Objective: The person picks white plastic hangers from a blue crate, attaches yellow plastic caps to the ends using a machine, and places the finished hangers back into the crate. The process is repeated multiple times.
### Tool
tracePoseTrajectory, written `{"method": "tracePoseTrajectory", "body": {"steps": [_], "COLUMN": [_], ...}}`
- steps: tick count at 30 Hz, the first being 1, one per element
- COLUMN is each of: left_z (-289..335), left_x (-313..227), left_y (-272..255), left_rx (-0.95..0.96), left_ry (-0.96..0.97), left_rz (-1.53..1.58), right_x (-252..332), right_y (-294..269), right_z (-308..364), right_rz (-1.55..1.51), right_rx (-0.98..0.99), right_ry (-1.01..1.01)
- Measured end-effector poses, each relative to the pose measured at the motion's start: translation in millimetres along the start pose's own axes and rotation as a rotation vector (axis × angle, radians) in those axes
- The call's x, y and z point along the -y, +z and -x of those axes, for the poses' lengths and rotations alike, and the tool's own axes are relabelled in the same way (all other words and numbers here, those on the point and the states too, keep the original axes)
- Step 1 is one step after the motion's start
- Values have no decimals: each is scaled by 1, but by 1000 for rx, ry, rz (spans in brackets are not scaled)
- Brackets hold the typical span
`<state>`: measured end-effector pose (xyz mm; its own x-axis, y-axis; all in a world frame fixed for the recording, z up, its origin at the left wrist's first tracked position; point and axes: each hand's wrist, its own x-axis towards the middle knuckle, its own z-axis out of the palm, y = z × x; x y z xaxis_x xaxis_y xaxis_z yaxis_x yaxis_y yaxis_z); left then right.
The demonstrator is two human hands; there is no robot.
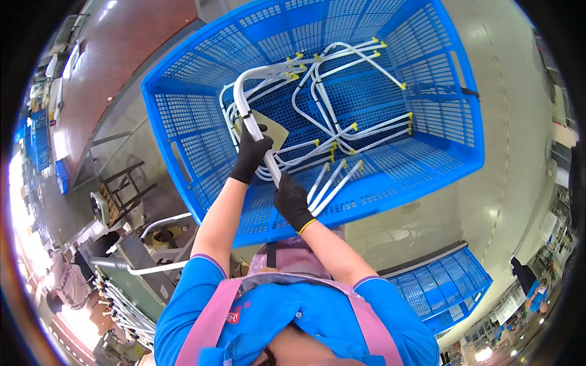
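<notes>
A large blue plastic crate (192, 119) with slotted walls stands in front of me. My left hand (250, 152), in a black glove, is wrapped round white bent tubes (242, 100) inside the crate's left part. Lower on the same tubes, my right hand (293, 198), also gloved in black, closes round their near end. Whether this is one tube or several pressed together is partly hidden by the gloves. More white bent tubes (323, 116) with yellow end caps lie across the crate's bottom. A pale flat piece (274, 131) shows beside my left hand.
A second blue crate (439, 283) sits at the lower right. Left of me are a red-brown surface (122, 49), a dark metal frame (125, 189) and a cart rail (162, 268). Several white tubes (125, 305) are stacked at the lower left. Other people (70, 283) are farther off.
</notes>
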<state>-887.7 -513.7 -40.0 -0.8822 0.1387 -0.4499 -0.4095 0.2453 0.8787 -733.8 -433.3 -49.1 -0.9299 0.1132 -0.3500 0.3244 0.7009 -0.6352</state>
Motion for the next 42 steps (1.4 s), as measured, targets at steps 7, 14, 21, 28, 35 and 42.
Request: {"method": "tracePoseTrajectory", "body": {"steps": [7,14,21,28,35,42], "left_z": [-86,-118,-82,-71,-68,-41], "left_x": [152,251,333,382,431,411], "left_y": [-77,-144,-53,31,-51,-84], "left_rx": [-222,-326,-62,322,297,374], "left_ry": [-83,-27,216,150,-76,-202], "left_rz": [-212,-662,-1119,-1237,-1571,-1632], "right_x": [-79,-227,-326,-339,-384,-484], "right_y": [70,106,133,162,100,23], "right_z": [-43,-131,-228,-258,-235,-191], "right_rz": [-237,113,488,578,488,1202], "right_rx": [539,195,-52,259,452,465], "right_ry": [-230,-231,-297,67,-287,184]}}
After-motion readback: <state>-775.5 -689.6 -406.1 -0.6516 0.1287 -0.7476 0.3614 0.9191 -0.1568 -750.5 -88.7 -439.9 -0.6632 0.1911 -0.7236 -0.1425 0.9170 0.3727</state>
